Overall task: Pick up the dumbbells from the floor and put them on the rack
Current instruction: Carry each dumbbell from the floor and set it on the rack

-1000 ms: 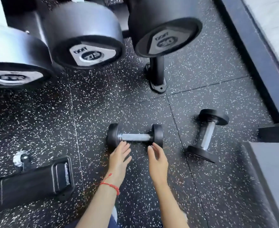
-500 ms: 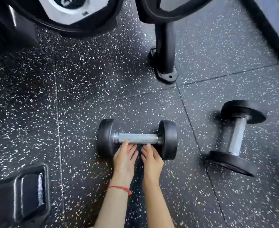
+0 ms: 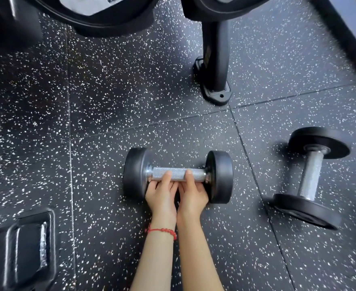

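Note:
A black dumbbell (image 3: 178,175) with a knurled steel handle lies crosswise on the speckled rubber floor in the middle. My left hand (image 3: 161,195), with a red bracelet at the wrist, and my right hand (image 3: 193,195) sit side by side on its handle, thumbs over the top, fingers curled under. A second dumbbell (image 3: 311,177) lies to the right, pointing away from me. The rack's leg and foot (image 3: 215,80) stand beyond the held dumbbell, and large racked dumbbell heads (image 3: 101,15) overhang the top edge.
A black metal foot of a bench (image 3: 24,248) sits on the floor at the lower left. A dark raised border (image 3: 345,28) runs along the top right corner. Floor tile seams cross between the rack foot and the dumbbells.
My head has come lower and closer to the floor. Both hands moved forward from beside the dumbbell onto its handle and closed around it. The dumbbell still rests on the floor.

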A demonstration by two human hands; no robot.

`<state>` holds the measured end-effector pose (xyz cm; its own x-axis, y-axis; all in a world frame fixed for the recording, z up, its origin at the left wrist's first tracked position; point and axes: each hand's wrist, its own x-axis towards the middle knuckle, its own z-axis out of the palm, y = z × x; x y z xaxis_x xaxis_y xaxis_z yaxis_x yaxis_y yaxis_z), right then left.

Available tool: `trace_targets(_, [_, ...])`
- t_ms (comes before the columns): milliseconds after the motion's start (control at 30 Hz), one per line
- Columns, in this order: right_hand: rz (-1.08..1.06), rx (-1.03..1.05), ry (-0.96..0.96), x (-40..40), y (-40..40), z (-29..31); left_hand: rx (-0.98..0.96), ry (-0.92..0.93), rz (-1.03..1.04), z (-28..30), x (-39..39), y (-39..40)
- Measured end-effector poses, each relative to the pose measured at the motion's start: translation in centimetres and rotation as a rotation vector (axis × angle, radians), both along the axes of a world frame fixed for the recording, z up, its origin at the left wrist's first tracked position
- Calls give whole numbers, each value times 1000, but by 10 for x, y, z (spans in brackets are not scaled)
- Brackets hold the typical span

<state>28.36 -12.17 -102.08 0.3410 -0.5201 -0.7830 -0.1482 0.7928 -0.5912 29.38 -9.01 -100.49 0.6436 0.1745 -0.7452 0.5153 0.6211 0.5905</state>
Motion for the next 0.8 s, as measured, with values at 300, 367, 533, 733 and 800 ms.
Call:
trace_targets(300, [-3,-55,2,3,-1,-3,60,-25,45,-3,4,-7])
trace_targets(367, [9,-59,2,1,-1,-2,60,-28,54,-3,1,-7])
trace_targets(533, [23,-49,-1,-4,-2,0,71,-6,92,-2,-4,-8])
trace_targets(733, [-6,19,20,-20,-1,16,146,0,69,11,-20,-6])
trace_targets(800, [-12,38,29,-28,-1,21,164,3,66,17,-28,-6])
